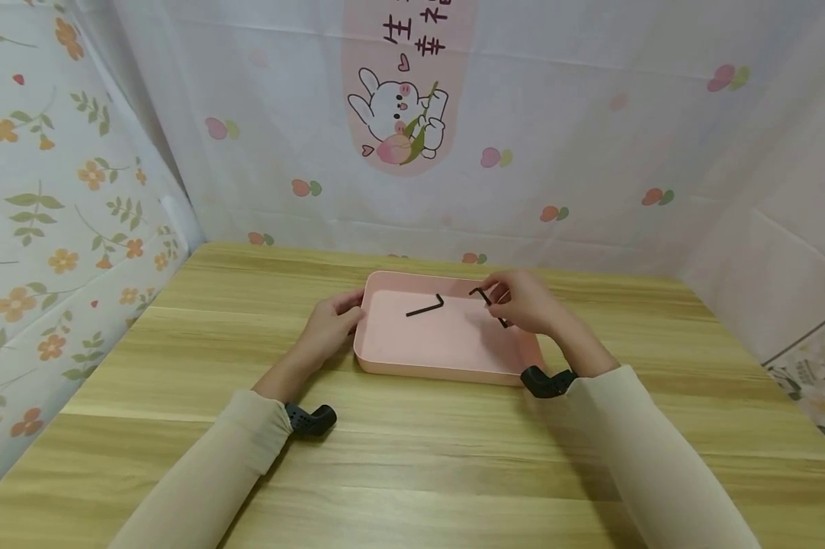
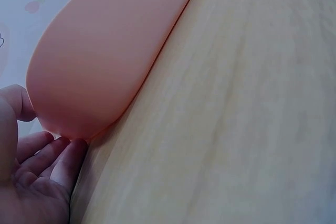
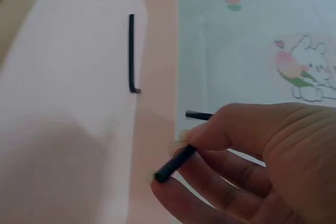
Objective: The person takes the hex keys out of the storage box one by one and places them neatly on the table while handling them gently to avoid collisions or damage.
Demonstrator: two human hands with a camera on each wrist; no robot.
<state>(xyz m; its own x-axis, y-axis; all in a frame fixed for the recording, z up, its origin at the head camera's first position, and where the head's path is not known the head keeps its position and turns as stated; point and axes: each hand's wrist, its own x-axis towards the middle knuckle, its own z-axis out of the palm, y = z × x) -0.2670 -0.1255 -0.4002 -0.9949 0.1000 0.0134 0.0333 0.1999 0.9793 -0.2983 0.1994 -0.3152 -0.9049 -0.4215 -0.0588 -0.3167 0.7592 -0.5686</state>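
Note:
A shallow pink tray [image 1: 426, 347] lies on the table, with one black L-shaped hex key [image 1: 425, 309] resting on its floor toward the back. My left hand [image 1: 325, 329] holds the tray's left end, thumb at the rim and fingertips against the outer wall in the left wrist view. Above the tray's right part, my right hand [image 1: 528, 303] pinches a second black hex key [image 3: 176, 163] between thumb and fingers. Both ends of that key stick out from the grip. The lying key appears whole in the right wrist view.
The wood-grain table [image 1: 399, 457] extends around the tray. A white curtain [image 1: 577, 122] with a printed rabbit hangs behind it, and a flowered cloth [image 1: 62, 213] hangs on the left. Black wrist devices [image 1: 311, 420] sit below both hands.

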